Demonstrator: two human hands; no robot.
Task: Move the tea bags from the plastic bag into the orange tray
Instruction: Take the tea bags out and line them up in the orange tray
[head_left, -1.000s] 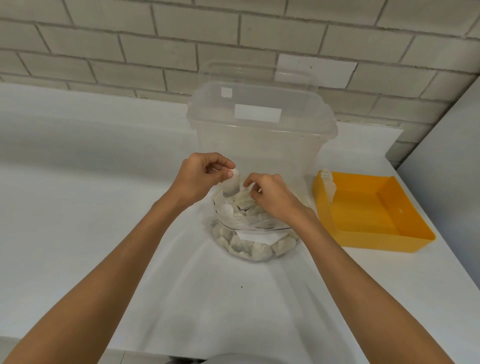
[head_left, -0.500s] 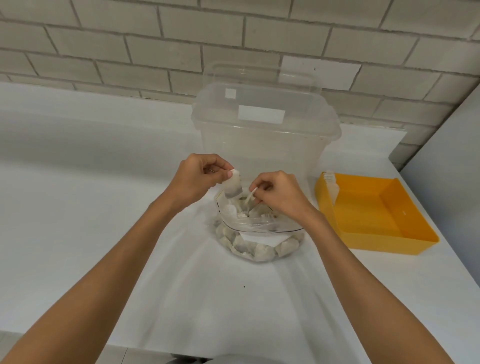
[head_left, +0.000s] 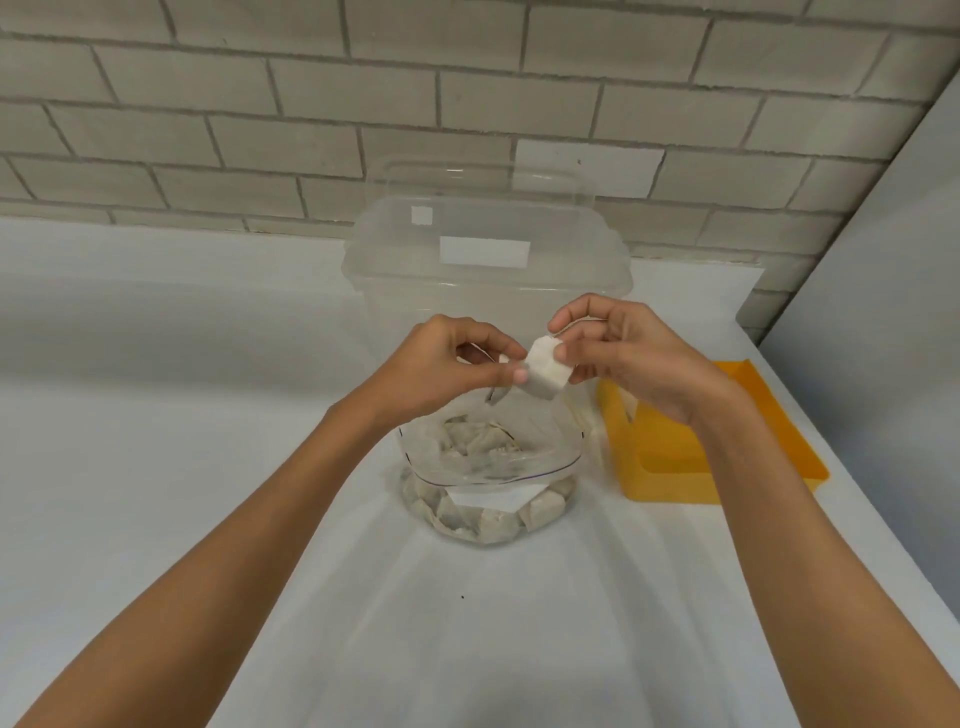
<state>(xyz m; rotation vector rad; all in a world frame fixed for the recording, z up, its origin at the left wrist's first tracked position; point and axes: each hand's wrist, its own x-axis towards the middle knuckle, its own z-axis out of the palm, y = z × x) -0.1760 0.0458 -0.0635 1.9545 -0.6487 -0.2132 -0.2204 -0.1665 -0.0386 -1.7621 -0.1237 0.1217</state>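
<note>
— We are pinching one tea bag (head_left: 545, 368) between the thumb and fingertips of our right hand (head_left: 634, 358), holding it up in the air. Our left hand (head_left: 436, 369) is curling its fingers round the top edge of the plastic bag (head_left: 488, 457), and its thumb tip is touching the tea bag's left corner.

— What is lying under that grip?

— Straight below it the plastic bag is standing open on the white counter (head_left: 156, 467). The other tea bags (head_left: 483, 514), pale and squarish, are piling up in its bottom.

— And where are we finding the orange tray (head_left: 779, 415)?

— It is sitting right of the grip and lower, just beside the plastic bag. Our right wrist is covering much of its floor, so we cannot tell what it is holding.

— Is anything standing close behind?

— Just beyond the grip a clear plastic bin (head_left: 483, 291) is rising, close behind the bag.

— Are we reading any writing?

— We are seeing a white label (head_left: 484, 251) and a small white sticker (head_left: 422, 215) on the bin, and a white panel (head_left: 488, 501) on the bag's front under a dark line. None is giving us words we can read. Farther back a white plate (head_left: 587, 169) is sitting on the brick wall (head_left: 260, 104), and a grey panel (head_left: 883, 260) is closing off the far right.
</note>
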